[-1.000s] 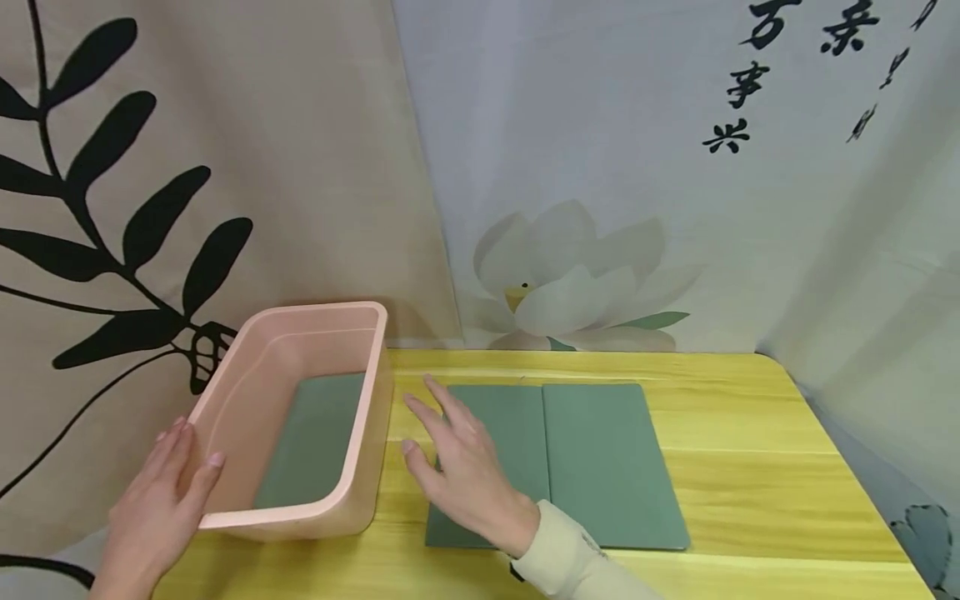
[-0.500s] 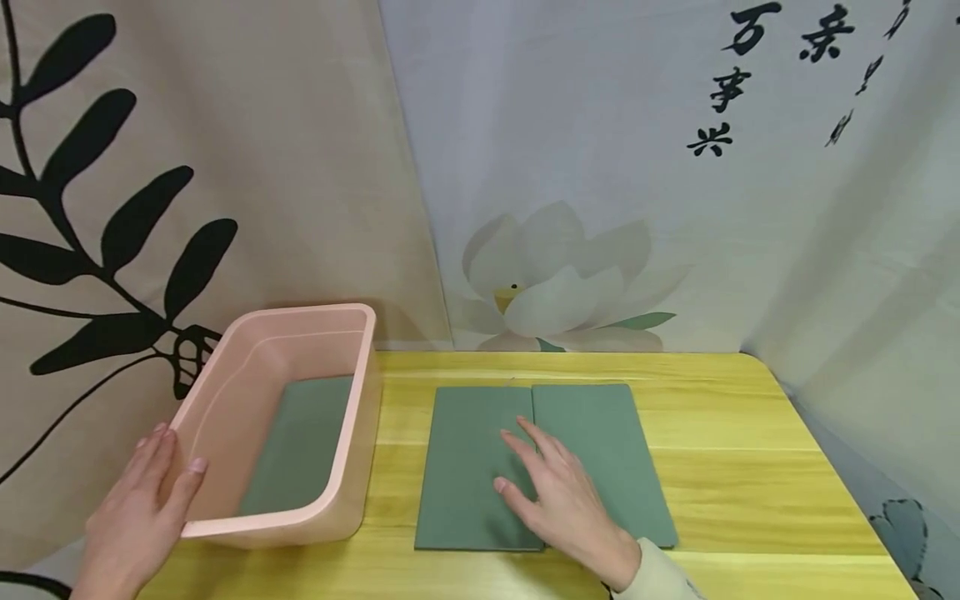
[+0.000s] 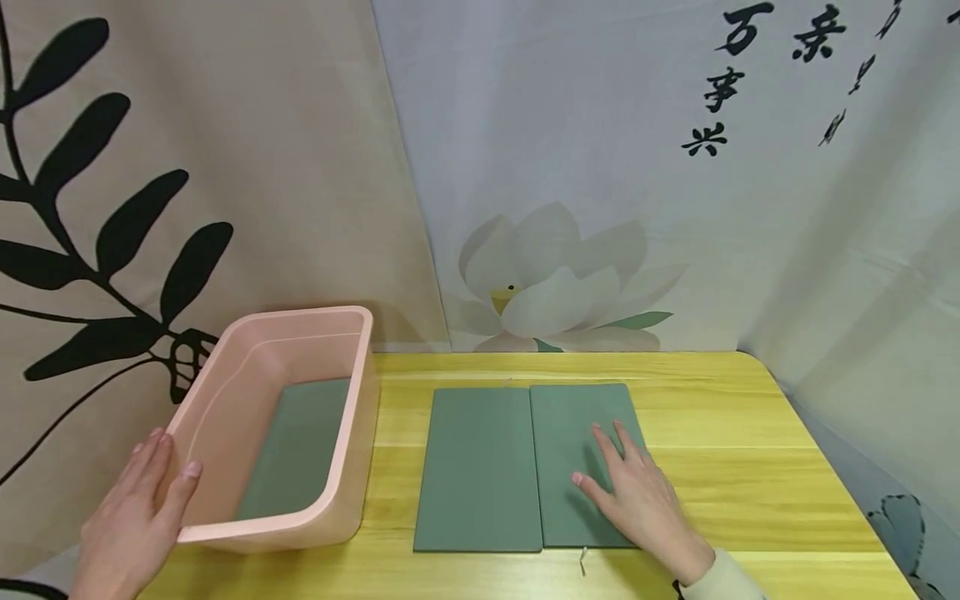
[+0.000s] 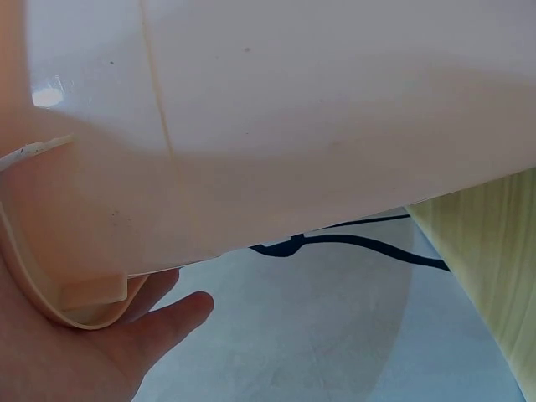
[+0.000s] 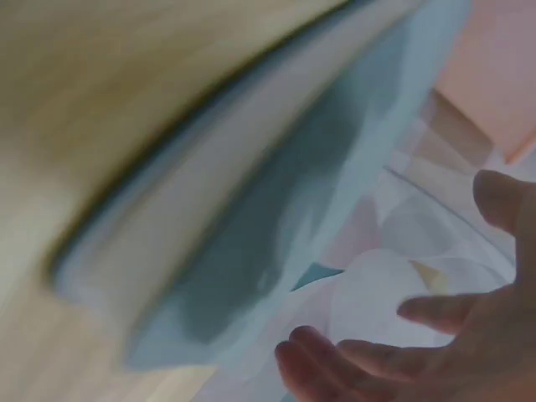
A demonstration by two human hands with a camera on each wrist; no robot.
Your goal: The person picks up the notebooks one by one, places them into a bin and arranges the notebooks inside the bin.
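Observation:
My left hand [image 3: 127, 517] holds the left rim of a pink plastic bin [image 3: 358, 450], its thumb over the near corner. In the left wrist view the bin's outer wall [image 4: 318, 126] fills most of the picture. A green notebook [image 3: 296, 450] lies flat on the bin's bottom. Two more green notebooks lie side by side on the table: a left one [image 3: 480, 471] and a right one [image 3: 573, 417]. Over the right one hovers my right hand [image 3: 645, 504], fingers spread, holding nothing. The right wrist view shows the right notebook's cover [image 5: 276, 209] and pale page edges beside my fingers.
The yellow wood-grain table [image 3: 750, 475] extends right of the notebooks. A short ribbon end [image 3: 582, 561] sticks out at the right notebook's near edge. Printed cloth curtains [image 3: 600, 125] hang behind. A black cord [image 3: 30, 589] shows at the lower left.
My right hand has moved right, from beside the bin across the left notebook to above the right one. The left hand stays at the bin's rim. The view has shifted slightly.

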